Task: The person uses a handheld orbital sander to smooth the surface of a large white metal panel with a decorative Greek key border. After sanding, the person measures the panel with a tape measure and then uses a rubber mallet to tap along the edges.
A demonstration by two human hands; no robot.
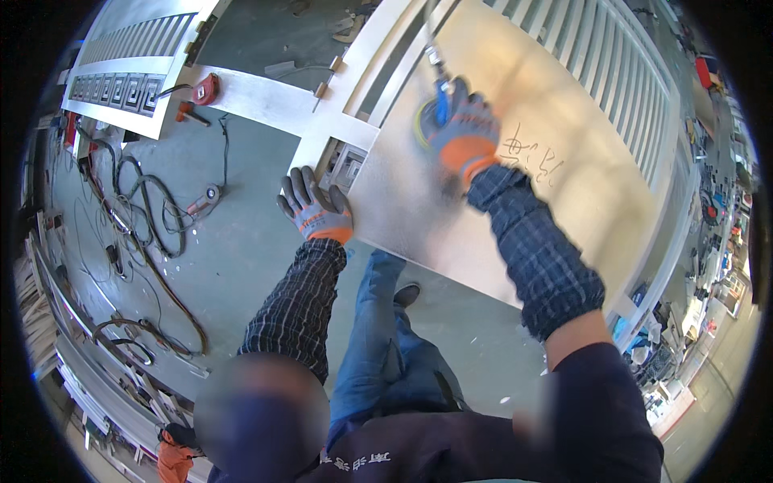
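My right hand [467, 133], in a grey and orange work glove, is closed round a blue sander [442, 105] with a yellowish round rim. A hose [434, 55] runs up from the tool. The sander sits on a smooth pale metal sheet [580, 221] with handwriting on it, and its underside is hidden. My left hand [316, 208], gloved alike, lies with fingers spread on the near corner of a white metal frame [332, 122]. Beside those fingers, a dark square-spiral ornament [348, 167] fills a small opening in the frame.
A red tape measure [207, 89] rests on the frame's left bar. On the floor at left lie an orange-headed tool [192, 114], a grinder-like power tool [204, 200] and looped hoses [145, 201]. White slats [592, 60] border the sheet's far right; cluttered goods [656, 342] stand farther right.
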